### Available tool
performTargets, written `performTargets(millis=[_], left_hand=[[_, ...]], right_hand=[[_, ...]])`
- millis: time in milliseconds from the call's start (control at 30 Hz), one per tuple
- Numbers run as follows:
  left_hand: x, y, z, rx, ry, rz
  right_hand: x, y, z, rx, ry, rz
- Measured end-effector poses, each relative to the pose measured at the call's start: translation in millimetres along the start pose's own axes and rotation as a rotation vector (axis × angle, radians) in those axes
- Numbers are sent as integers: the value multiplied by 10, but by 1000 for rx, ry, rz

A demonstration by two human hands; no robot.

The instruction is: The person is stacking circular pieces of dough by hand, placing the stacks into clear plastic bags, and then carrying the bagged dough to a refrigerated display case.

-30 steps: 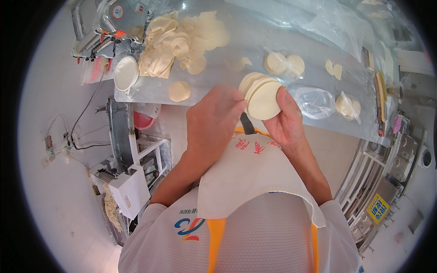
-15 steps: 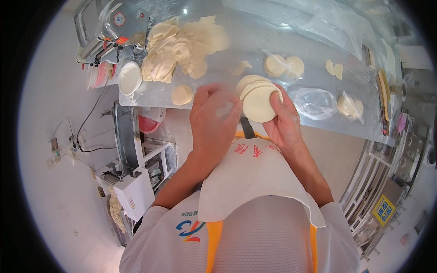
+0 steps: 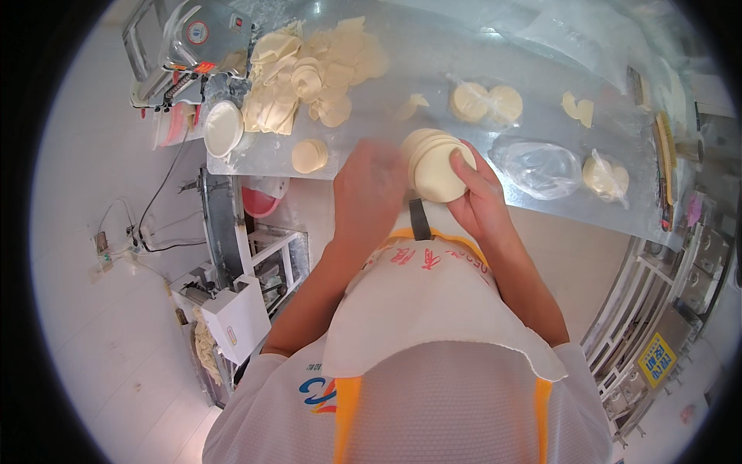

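My right hand [image 3: 481, 189] grips a fanned stack of round, pale dough wrappers [image 3: 437, 175] by its right side, thumb on top and fingers beneath. Close against the stack's left edge is my left hand [image 3: 369, 185], its fingers smeared by motion, so I cannot make out whether they pinch a wrapper. A small pile of round wrappers [image 3: 309, 155] lies on the metal table [image 3: 255, 160] to the left of that hand. Beyond it spreads a large heap of loose dough sheets and rounds [image 3: 270, 93].
Bagged wrapper stacks [image 3: 487, 104] lie farther back, another bagged stack [image 3: 606, 178] at right, near a clear plastic bag [image 3: 537, 168]. Dough scraps [image 3: 578, 108] sit behind. A white tub [image 3: 223, 129] and a metal machine [image 3: 202, 39] stand at left; brushes [image 3: 665, 158] rest at the right edge.
The stack in my right hand has tilted and its wrappers sit closer together. My right thumb now lies across the top wrapper. The left hand is still moving beside it.
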State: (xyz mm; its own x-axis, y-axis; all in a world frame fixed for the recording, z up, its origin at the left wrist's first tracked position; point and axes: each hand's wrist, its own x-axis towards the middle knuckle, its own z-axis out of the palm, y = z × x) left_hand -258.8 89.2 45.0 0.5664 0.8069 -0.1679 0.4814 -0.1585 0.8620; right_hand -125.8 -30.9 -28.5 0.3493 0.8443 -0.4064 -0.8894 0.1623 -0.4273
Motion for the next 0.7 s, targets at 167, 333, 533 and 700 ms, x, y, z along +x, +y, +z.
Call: performTargets(millis=[167, 333, 533, 700], left_hand=[[356, -1483, 415, -145, -157, -312], [275, -1832, 662, -119, -195, -454], [229, -2199, 719, -168, -126, -592], [173, -2479, 874, -153, -95, -486]], right_hand=[[493, 325, -803, -301, 167, 167], [914, 629, -1241, -652, 213, 183], [1138, 681, -1292, -1260, 144, 115], [1139, 718, -1504, -1682, 180, -221]])
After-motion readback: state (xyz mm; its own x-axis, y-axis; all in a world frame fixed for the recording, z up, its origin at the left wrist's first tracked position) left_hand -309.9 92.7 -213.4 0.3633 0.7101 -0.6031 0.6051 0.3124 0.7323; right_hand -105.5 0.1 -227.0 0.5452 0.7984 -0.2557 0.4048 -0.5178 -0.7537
